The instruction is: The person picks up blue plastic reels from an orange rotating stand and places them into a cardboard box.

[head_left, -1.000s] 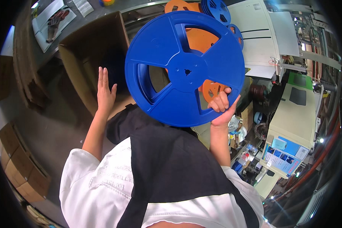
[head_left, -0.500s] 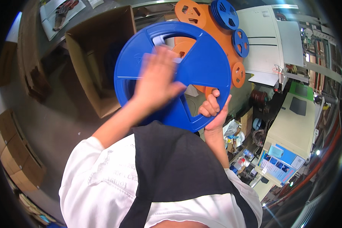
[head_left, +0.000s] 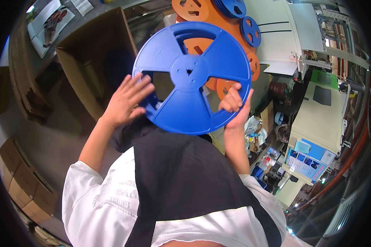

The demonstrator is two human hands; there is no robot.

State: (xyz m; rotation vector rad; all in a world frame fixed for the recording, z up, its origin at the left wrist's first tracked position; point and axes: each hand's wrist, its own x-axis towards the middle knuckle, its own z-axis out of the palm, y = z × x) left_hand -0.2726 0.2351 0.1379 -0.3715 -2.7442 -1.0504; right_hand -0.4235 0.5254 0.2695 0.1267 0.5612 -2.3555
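Observation:
A large blue plastic reel is held up in front of my chest, its round face with three cut-out windows turned toward me. My right hand grips its lower right rim, fingers curled through a window. At the reel's left edge is my left hand, open with fingers spread. Its fingertips overlap the rim in view; whether they touch it I cannot tell.
A deep open cardboard box stands left of the reel. Beyond it, orange reels and smaller-looking blue reels lie on an orange surface. A beige machine is at right, stacked cartons at lower left.
My left hand has moved off the reel's face, left and down to its left edge, uncovering the hub. My right hand keeps its grip, and the reel's face now shows more fully.

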